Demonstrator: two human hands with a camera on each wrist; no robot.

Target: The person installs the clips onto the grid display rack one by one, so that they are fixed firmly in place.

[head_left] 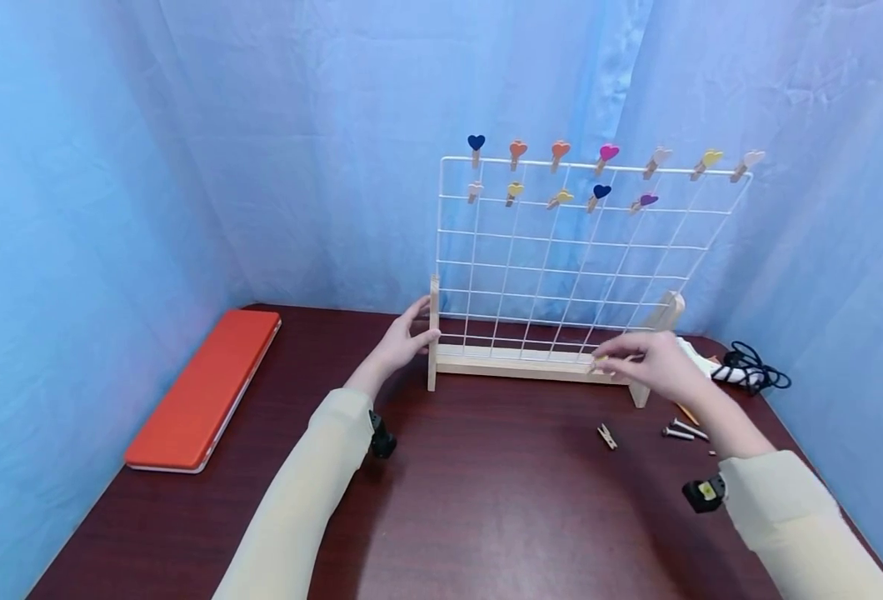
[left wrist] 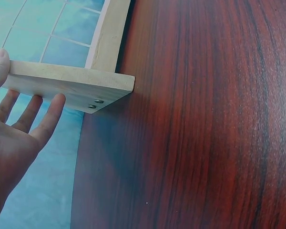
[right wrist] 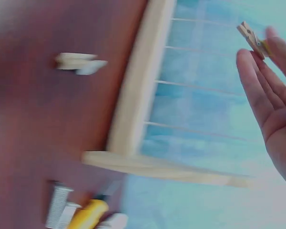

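Observation:
A white wire grid point(head_left: 546, 242) stands upright in a pale wooden base point(head_left: 501, 360), with two rows of heart-topped clothespins along its upper wires. My left hand point(head_left: 404, 337) holds the left wooden post point(left wrist: 76, 88), thumb over its edge and spread fingers along the outer face. Low in front of the grid's right part, my right hand point(head_left: 655, 360) pinches a small wooden clothespin point(right wrist: 251, 40) between thumb and fingertips. Yellow shows at its held end, mostly hidden by the thumb. Another clothespin point(head_left: 606, 437), with a pale heart, lies on the table below this hand.
Screws point(head_left: 677, 433) lie at the right, beside a yellow-handled tool point(right wrist: 88, 217). Behind them are a white object and a coiled black cord point(head_left: 749, 367). A long red-orange case point(head_left: 205, 387) sits at the table's left. Blue curtains point(head_left: 299, 150) hang behind and on both sides.

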